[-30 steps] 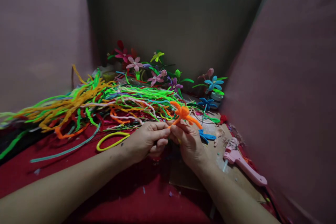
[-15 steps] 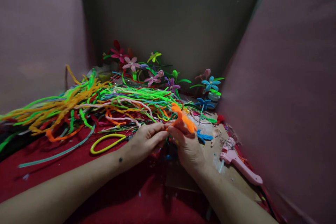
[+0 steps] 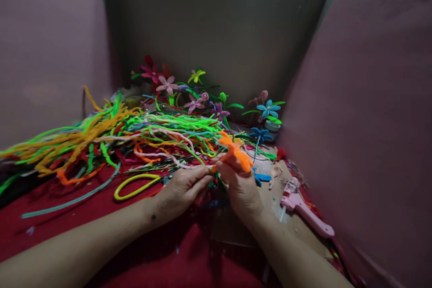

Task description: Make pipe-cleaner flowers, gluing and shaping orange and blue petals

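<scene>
An orange pipe-cleaner flower (image 3: pixel 238 155) stands tilted in my right hand (image 3: pixel 241 189), pinched at its base between thumb and fingers. My left hand (image 3: pixel 189 186) is closed close beside it, with thumb and fingertips pressed together on an orange end at the flower's base. The fingers hide most of that end. Just behind the hands lies a pile of loose pipe cleaners (image 3: pixel 168 128) in green, orange, pink and other colours. Blue pipe-cleaner petals (image 3: pixel 261 177) lie just right of my right hand.
Yellow-handled scissors (image 3: pixel 137 186) lie on the red cloth (image 3: pixel 67 238) at left. A pink glue gun (image 3: pixel 307 209) rests on cardboard (image 3: pixel 302 238) at right. Several finished flowers, among them a light blue one (image 3: pixel 269 109), stand at the back. Pink panels (image 3: pixel 364 121) and a grey one (image 3: pixel 216 31) enclose the space.
My left hand has shifted slightly left and down, and its fingertips are a little farther from the right hand. The orange flower stays in my right hand. The view has shifted slightly.
</scene>
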Demonstrator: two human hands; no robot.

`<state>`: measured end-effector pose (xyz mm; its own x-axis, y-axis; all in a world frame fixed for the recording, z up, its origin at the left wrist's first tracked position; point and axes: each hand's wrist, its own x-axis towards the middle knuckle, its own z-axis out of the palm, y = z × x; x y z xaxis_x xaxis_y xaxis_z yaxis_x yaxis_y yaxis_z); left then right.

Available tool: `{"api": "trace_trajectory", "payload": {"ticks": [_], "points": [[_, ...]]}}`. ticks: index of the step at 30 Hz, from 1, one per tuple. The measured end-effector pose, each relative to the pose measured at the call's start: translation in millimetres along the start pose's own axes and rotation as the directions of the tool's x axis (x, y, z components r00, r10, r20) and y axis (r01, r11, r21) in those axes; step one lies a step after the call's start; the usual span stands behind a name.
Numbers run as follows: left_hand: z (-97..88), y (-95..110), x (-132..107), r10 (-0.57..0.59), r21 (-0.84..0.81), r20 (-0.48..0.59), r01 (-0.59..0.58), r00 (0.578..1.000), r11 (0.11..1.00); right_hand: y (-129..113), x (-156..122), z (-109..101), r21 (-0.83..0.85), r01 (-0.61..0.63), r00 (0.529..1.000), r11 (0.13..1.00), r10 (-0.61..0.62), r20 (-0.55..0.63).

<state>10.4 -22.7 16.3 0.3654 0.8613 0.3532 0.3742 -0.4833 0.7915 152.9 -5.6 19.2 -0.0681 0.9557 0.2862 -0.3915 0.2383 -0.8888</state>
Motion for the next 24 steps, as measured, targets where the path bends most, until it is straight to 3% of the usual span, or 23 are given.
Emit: {"api": "trace_trajectory", "payload": {"ticks": [3,5,8,13,18,20,24], "points": [[-3.7,1,2,-0.051,-0.019,0.015,0.051,0.999,0.998,-2,7,-6,0.037,-0.056,0.996,0.998,0.059,-0.066],[-10.1,2,5,-0.152,-0.113,-0.001,0.151,0.988,0.982,-6,12,-10,0.036,-0.062,0.992,0.997,0.066,-0.107],[-24.3,-2,13,-0.317,-0.296,-0.104,0.275,0.943,0.915,-16,18,-14,0.078,-0.033,0.989,0.996,0.044,-0.14],[-37.2,-17,23,-0.425,-0.534,-0.193,0.269,0.884,0.802,-27,24,-11,0.22,-0.166,0.97,0.961,0.199,-0.138],[-31.8,-21,24,-0.412,-0.513,-0.196,0.266,0.89,0.816,-26,34,-4,0.243,-0.403,0.905,0.882,0.424,-0.038],[-30.7,-20,23,-0.409,-0.513,-0.203,0.259,0.89,0.818,-22,38,-5,0.243,-0.382,0.915,0.892,0.401,-0.033],[-30.1,-19,20,-0.421,-0.521,-0.217,0.26,0.881,0.813,-12,42,-15,0.221,-0.214,0.969,0.951,0.235,-0.072]]}}
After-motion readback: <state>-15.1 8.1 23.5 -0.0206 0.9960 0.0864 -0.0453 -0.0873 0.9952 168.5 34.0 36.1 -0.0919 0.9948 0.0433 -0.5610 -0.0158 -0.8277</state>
